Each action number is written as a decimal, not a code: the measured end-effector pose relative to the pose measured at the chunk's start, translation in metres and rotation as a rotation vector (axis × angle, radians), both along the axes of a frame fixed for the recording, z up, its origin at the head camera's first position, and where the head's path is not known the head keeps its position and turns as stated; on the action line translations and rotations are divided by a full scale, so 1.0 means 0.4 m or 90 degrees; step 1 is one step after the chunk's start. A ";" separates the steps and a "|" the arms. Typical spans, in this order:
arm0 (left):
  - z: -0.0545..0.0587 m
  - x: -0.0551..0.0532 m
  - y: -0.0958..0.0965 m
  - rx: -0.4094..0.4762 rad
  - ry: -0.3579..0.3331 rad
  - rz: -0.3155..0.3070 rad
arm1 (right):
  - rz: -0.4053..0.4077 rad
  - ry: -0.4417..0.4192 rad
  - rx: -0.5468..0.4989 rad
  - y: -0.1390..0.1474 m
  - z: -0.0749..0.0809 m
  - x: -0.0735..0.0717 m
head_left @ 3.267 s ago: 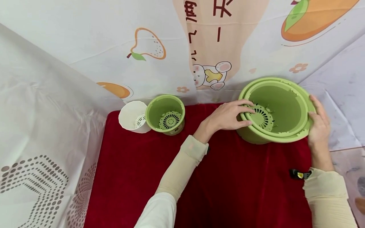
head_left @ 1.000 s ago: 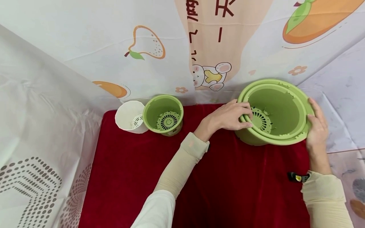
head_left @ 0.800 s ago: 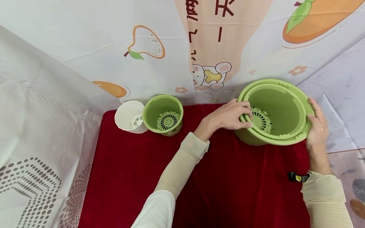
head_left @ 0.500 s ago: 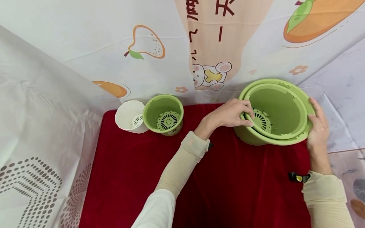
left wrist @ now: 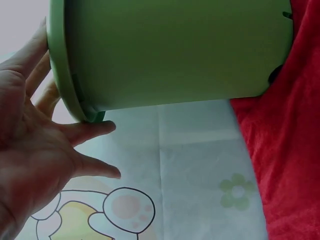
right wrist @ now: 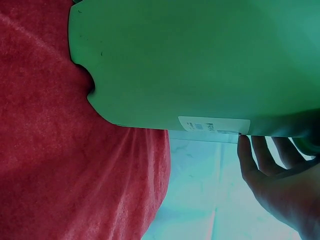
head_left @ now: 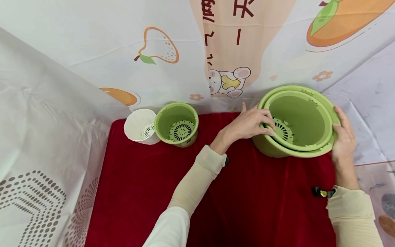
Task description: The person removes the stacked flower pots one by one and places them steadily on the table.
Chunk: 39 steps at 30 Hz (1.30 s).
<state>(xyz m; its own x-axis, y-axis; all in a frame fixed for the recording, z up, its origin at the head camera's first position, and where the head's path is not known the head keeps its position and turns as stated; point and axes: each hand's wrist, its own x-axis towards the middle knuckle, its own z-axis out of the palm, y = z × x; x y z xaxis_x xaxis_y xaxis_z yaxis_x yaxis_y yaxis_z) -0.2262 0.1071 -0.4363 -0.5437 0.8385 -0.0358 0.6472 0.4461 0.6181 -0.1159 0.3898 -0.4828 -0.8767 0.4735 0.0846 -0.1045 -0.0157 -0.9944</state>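
Observation:
Two green plastic flowerpots are nested at the right of the red cloth. My left hand pinches the left rim of the inner flowerpot between thumb and curled fingers, with one finger raised away from it. On the opposite side, my right hand grips the outer flowerpot, its thumb at the rim and fingers along the outside wall. The inner pot sits a little off-centre, and a slotted base shows inside it. In the right wrist view a white label is on the pot's side.
A smaller green flowerpot stands left of the hands, touching or very near a white flowerpot with a perforated base. Red cloth covers the table. A printed fabric wall rises directly behind the pots.
Since the earliest frame, my left fingers have drawn back from inside the pot to its rim. One left finger has lifted in the last half second. The right hand keeps its hold.

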 end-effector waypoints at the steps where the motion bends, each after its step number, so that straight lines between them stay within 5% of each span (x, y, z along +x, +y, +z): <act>1: -0.002 0.001 -0.001 0.003 0.006 0.001 | 0.004 0.005 -0.010 -0.001 0.000 0.000; 24: 0.016 0.020 -0.009 -0.059 0.100 0.009 | 0.000 -0.010 -0.029 -0.007 0.000 -0.003; 31: 0.015 0.010 -0.007 -0.056 0.178 -0.048 | -0.006 -0.024 -0.032 -0.008 0.002 -0.003; 39: 0.002 0.003 -0.007 -0.017 0.188 -0.101 | -0.017 -0.024 -0.050 -0.006 0.000 -0.004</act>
